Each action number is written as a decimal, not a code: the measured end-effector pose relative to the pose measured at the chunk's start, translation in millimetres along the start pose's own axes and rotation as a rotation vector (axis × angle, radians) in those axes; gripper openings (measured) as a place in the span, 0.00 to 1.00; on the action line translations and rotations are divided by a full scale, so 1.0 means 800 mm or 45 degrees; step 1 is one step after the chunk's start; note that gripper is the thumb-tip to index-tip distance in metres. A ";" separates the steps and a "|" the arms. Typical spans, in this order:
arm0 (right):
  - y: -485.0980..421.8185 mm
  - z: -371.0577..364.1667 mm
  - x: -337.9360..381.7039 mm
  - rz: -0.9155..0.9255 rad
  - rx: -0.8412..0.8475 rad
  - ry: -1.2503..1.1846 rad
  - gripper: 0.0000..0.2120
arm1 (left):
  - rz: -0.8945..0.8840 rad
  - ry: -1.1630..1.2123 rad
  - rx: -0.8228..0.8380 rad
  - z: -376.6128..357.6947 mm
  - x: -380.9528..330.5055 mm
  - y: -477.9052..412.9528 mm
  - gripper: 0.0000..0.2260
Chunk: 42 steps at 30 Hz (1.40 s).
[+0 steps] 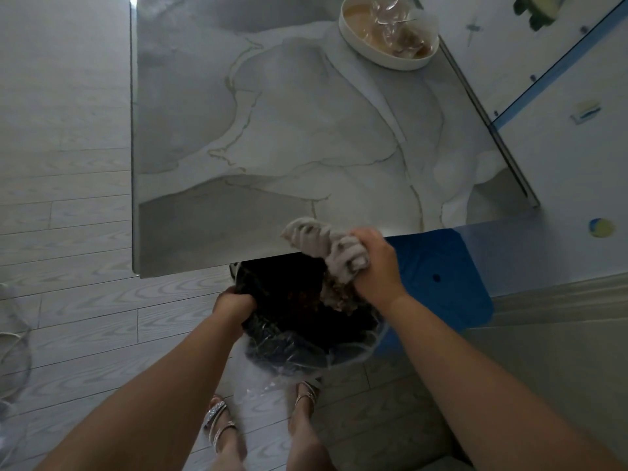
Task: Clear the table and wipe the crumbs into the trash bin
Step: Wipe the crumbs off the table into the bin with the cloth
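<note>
A white marble-patterned table (289,130) fills the upper middle of the head view. My right hand (377,263) grips a bunched grey cloth (323,244) at the table's near edge, over the bin. Below that edge sits a dark trash bin (306,321) lined with a clear plastic bag, with brownish scraps inside near the cloth. My left hand (234,302) holds the bin's left rim, fingers curled over it.
A cream bowl (384,59) with crumpled clear plastic and food remains stands at the table's far right. A blue stool or seat (441,283) is right of the bin. Pale wooden floor lies to the left; my sandalled feet (265,433) stand below the bin.
</note>
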State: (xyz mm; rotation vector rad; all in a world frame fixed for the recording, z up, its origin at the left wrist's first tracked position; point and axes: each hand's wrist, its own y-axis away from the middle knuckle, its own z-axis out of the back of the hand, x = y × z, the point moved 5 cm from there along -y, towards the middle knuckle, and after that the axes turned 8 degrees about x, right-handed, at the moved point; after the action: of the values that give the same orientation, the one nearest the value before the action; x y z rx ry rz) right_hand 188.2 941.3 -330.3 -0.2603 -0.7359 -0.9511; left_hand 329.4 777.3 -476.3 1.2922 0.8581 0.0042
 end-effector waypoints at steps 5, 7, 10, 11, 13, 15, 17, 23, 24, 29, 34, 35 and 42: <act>-0.056 0.070 -0.020 -0.192 -0.274 -0.102 0.06 | 0.027 0.031 -0.016 0.001 -0.006 -0.006 0.16; -0.078 0.092 -0.030 -0.235 -0.354 -0.101 0.09 | 0.018 0.034 -0.028 0.000 -0.007 -0.009 0.16; -0.107 0.104 -0.063 -0.278 -0.367 -0.016 0.10 | -0.006 0.025 -0.052 -0.005 -0.010 -0.014 0.16; -0.120 0.102 -0.078 -0.330 -0.328 0.028 0.11 | -0.013 0.035 -0.055 -0.008 -0.012 -0.017 0.16; -0.138 0.090 -0.101 -0.461 -0.199 0.099 0.14 | -0.010 0.040 -0.063 -0.010 -0.016 -0.021 0.15; -0.150 0.064 -0.114 -0.530 -0.001 0.212 0.17 | 0.006 0.010 -0.077 -0.009 -0.015 -0.024 0.14; -0.153 0.039 -0.115 -0.512 0.086 0.361 0.21 | 0.013 -0.004 -0.080 -0.003 -0.012 -0.026 0.15; -0.174 0.026 -0.078 -0.375 0.007 0.372 0.27 | -0.004 -0.012 -0.085 0.014 -0.009 -0.028 0.17; -0.181 0.018 -0.066 -0.336 0.028 0.376 0.26 | -0.003 -0.020 -0.088 0.018 -0.008 -0.029 0.17; -0.217 -0.050 -0.001 -0.162 0.253 0.412 0.28 | -0.018 -0.013 -0.077 0.034 -0.011 -0.020 0.15; -0.220 -0.134 0.055 -0.031 0.528 0.465 0.23 | -0.023 0.012 -0.102 0.064 -0.008 -0.012 0.18; -0.216 -0.144 0.064 0.018 0.564 0.469 0.21 | -0.020 0.009 -0.115 0.070 -0.006 -0.011 0.17; -0.158 -0.164 0.102 0.378 0.878 0.565 0.19 | 0.020 -0.036 -0.130 0.094 0.000 -0.009 0.17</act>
State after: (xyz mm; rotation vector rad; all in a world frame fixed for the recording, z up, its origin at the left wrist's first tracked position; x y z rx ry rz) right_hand 175.1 749.5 -385.2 0.4283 -0.5525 -0.4067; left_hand 368.3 712.8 -480.7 1.2009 0.8138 0.0414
